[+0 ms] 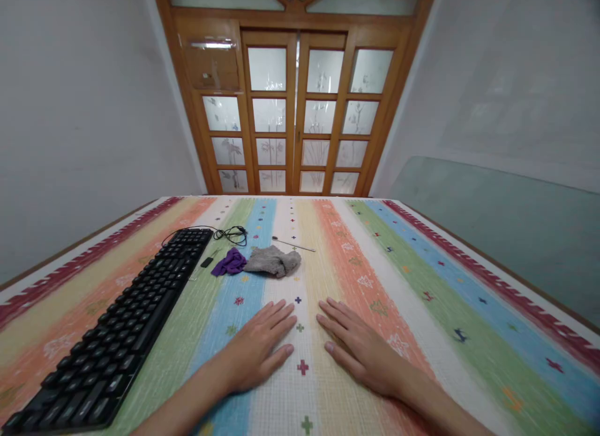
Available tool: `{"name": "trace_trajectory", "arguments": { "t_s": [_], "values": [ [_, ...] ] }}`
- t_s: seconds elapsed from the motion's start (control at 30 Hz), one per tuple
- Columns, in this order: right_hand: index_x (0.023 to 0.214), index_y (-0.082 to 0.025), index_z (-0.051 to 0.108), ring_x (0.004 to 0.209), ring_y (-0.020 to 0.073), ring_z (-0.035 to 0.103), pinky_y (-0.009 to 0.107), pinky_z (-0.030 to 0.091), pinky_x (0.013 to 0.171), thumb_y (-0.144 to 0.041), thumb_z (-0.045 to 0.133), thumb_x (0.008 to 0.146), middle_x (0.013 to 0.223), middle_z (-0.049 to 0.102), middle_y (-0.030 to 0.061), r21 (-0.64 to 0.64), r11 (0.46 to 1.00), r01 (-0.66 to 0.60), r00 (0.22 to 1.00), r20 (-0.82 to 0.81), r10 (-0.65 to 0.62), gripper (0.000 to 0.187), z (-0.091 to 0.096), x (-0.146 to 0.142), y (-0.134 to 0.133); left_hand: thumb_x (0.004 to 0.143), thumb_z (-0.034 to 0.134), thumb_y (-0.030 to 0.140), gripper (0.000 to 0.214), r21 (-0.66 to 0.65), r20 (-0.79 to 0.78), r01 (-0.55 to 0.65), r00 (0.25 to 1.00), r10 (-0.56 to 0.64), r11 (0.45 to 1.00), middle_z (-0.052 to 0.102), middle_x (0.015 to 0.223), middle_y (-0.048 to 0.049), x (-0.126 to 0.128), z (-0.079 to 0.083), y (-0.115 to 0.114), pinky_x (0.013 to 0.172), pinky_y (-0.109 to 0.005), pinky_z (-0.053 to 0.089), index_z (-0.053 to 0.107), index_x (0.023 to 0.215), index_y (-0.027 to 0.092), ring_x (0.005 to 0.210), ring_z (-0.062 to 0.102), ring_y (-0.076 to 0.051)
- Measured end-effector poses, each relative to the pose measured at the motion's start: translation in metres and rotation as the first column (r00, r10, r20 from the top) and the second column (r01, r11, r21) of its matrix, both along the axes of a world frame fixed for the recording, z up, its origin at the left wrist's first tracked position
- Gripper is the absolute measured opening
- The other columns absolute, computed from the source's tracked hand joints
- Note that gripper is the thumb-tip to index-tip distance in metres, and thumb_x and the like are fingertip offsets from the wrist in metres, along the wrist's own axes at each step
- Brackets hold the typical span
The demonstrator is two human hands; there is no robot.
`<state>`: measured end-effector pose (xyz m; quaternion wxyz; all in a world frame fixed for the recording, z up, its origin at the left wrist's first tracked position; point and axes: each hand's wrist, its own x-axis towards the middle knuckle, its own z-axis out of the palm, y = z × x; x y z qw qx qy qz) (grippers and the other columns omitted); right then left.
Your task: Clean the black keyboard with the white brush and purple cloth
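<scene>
My left hand lies flat, palm down, on the striped tablecloth, fingers stretched out and holding nothing. My right hand rests flat beside it, also open and holding nothing. A small gap separates the two hands. Beyond the fingertips lie a grey cloth and a purple cloth, side by side and touching. A black keyboard runs diagonally to the left of my left hand.
The keyboard's black cable is coiled at its far end. A thin metal rod lies behind the grey cloth, and a small dark object sits next to the purple cloth. A wooden glazed door stands behind the table.
</scene>
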<state>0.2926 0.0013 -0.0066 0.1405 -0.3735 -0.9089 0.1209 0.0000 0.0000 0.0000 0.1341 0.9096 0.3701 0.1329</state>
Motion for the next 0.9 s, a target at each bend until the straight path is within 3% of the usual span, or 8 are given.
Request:
{"name": "trace_trajectory", "arguments": {
  "t_s": [0.67,0.9],
  "values": [
    [0.149,-0.021,0.043,0.147,0.0280,0.026,0.053,0.028,0.119,-0.040,0.042,0.102,0.157,0.033,0.0103,0.005,1.000,0.005,1.000,-0.024,-0.005,0.051,-0.0009,-0.0010,0.0004,0.101,0.044,0.041,0.050,0.016,0.020,0.007,1.000,-0.007,1.000,0.036,0.158,-0.0062,-0.0001,-0.0002,0.0006,0.120,-0.051,0.028,0.042,0.148,0.026,0.147,0.029,-0.026],
    [0.148,-0.019,0.046,0.147,0.0278,0.027,0.053,0.028,0.119,-0.042,0.040,0.102,0.157,0.034,0.0102,0.013,1.000,0.008,1.000,0.006,-0.008,0.051,-0.0016,-0.0008,0.0015,0.100,0.044,0.040,0.048,0.044,-0.032,0.009,0.999,-0.008,0.999,0.039,0.157,-0.0069,0.0024,0.0063,0.0002,0.120,-0.049,0.030,0.046,0.145,0.023,0.146,0.032,-0.026]
  ]
}}
